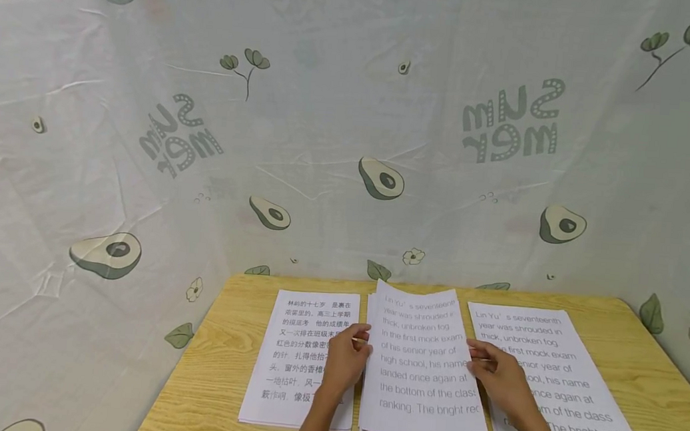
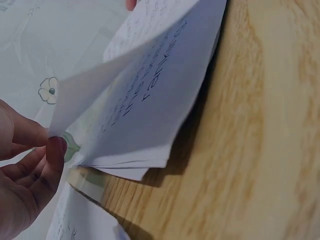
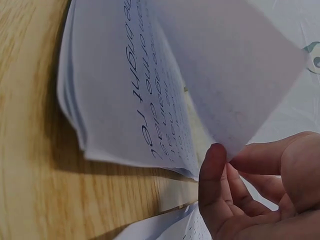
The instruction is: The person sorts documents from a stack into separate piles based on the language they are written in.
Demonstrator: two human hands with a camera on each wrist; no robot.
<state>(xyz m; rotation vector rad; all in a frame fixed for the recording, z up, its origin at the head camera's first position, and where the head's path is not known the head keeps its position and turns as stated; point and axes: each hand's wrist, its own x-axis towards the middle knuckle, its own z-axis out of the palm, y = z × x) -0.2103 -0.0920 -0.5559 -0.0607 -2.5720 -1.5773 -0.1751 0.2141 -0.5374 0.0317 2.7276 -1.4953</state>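
A thin, rectangular paper sheet (image 1: 418,371), bowed along its top, white with printed English lines, is pinched at opposite edges by the left hand (image 1: 343,359) and right hand (image 1: 503,379), above the middle stack (image 2: 160,117) on a yellowish wood-grain desk (image 1: 208,366) backed by creased, avocado-patterned cloth (image 1: 322,114).

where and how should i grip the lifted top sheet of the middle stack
Probably best pinched at both long side edges, the left hand coming from the left, the right hand from the right: the top sheet is thin and bowed, with those edges clear of the stack beneath.
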